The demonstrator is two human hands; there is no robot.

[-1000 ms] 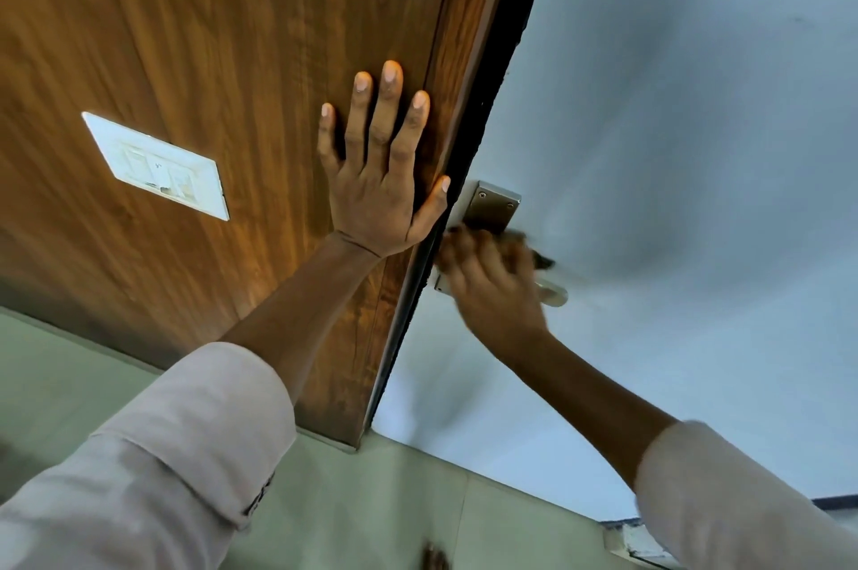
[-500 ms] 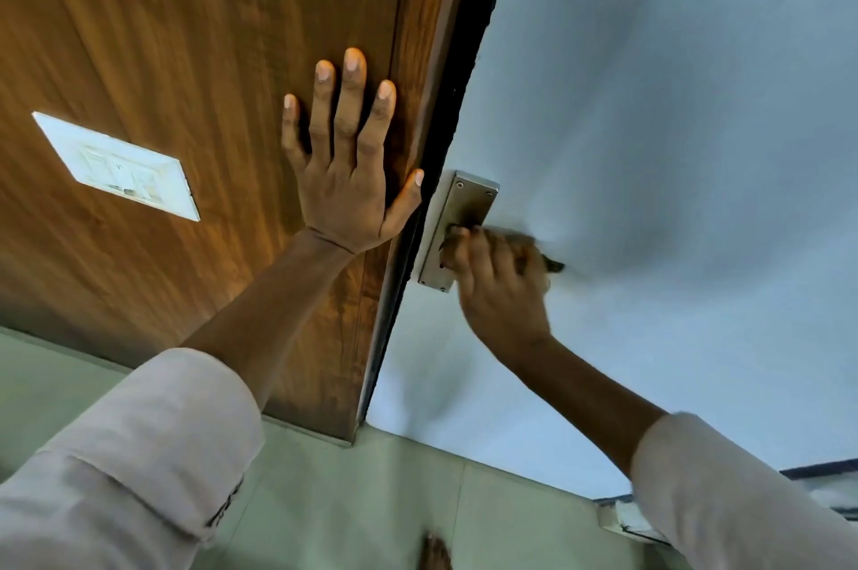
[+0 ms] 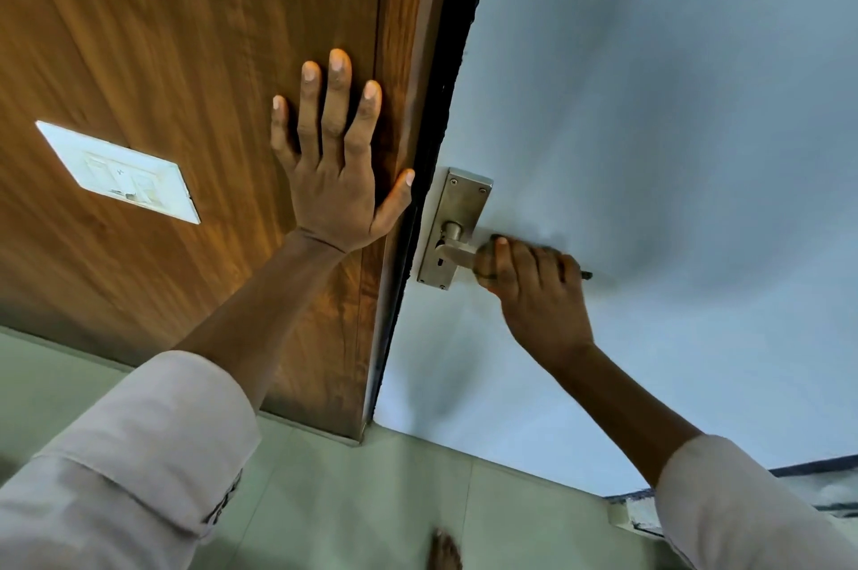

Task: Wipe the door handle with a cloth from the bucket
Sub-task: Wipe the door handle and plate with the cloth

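A silver lever door handle [image 3: 457,251] sits on a metal backplate [image 3: 459,207] at the left edge of the pale blue-grey door [image 3: 650,151]. My right hand [image 3: 534,291] is wrapped around the outer part of the lever with a dark cloth [image 3: 582,274] under the fingers; only a dark tip of it pokes out at the right. My left hand [image 3: 336,165] lies flat with fingers spread on the brown wooden panel [image 3: 185,35], beside the door's edge. The bucket is out of view.
A white switch plate [image 3: 123,172] is set in the wooden panel to the left. A dark gap [image 3: 441,128] runs between the panel and the door. Pale green floor tiles [image 3: 371,500] lie below, with a bare foot [image 3: 443,551] at the bottom edge.
My right hand has slid rightward along the lever with the cloth, uncovering the backplate and the lever's base. My left hand has stayed pressed flat on the wood.
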